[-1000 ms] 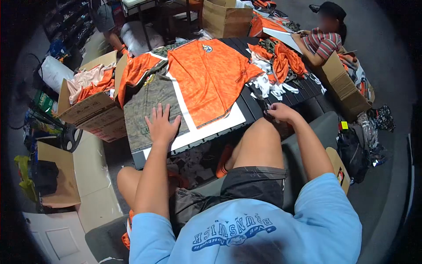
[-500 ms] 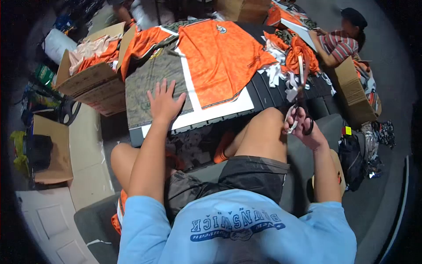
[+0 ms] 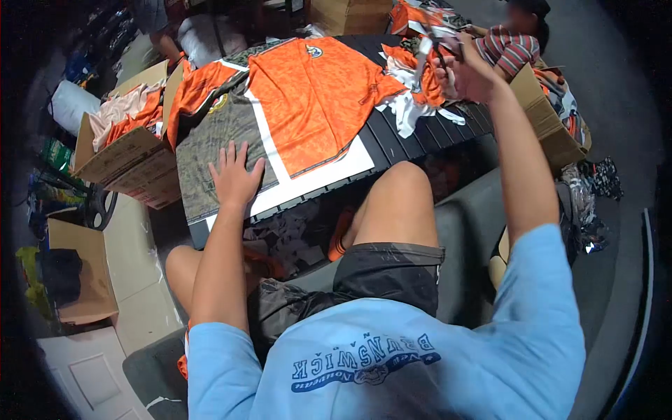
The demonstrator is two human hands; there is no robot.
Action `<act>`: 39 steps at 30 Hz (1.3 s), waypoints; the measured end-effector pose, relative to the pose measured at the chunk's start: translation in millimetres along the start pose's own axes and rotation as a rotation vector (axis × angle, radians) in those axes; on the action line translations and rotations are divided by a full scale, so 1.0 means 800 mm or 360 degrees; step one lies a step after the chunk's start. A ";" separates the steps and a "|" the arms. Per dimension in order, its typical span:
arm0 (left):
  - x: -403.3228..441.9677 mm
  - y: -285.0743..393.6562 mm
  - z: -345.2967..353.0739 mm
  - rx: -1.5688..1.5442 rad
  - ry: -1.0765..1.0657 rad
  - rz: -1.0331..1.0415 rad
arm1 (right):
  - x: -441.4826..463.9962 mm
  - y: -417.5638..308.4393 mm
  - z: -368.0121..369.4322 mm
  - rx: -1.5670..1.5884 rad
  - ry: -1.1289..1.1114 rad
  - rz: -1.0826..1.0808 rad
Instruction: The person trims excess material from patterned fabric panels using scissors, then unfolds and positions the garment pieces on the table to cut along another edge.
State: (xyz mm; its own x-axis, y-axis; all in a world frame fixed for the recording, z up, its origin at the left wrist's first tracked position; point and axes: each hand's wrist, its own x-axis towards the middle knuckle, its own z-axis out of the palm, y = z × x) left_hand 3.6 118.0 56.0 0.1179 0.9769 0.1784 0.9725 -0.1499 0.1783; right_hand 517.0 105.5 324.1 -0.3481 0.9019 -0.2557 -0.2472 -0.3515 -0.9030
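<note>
The shirt (image 3: 318, 105) is seen to be made of smooth orange cloth with a faint sheen, its badge (image 3: 314, 52) glossier. Duller, mottled cloth is shown in the camouflage garment (image 3: 234, 140). The table (image 3: 437, 140) is surfaced in ridged, matt black slats; the box (image 3: 133, 171) is formed of matt brown cardboard.

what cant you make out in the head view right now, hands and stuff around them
All in the head view:
- Dark long tool in the right hand: motion blur hides its exact shape and its tips.
- Grey-green patterned cloth: the patch under the left hand is covered by it.
- Round crest on the orange shirt: too small to read.
- Person in a striped shirt: head cut off by the top edge.
</note>
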 end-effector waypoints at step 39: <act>-0.033 0.010 -0.006 0.0036 0.0027 -0.0079 | -0.085 0.409 0.299 0.0013 0.0150 0.0538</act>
State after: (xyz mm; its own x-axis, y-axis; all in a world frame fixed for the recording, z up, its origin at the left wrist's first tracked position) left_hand 7.5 90.1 57.1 0.0664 0.9802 0.1865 0.9814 -0.0979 0.1653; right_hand 243.8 -130.8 128.7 -0.3263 0.7534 -0.5709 -0.1396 -0.6357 -0.7592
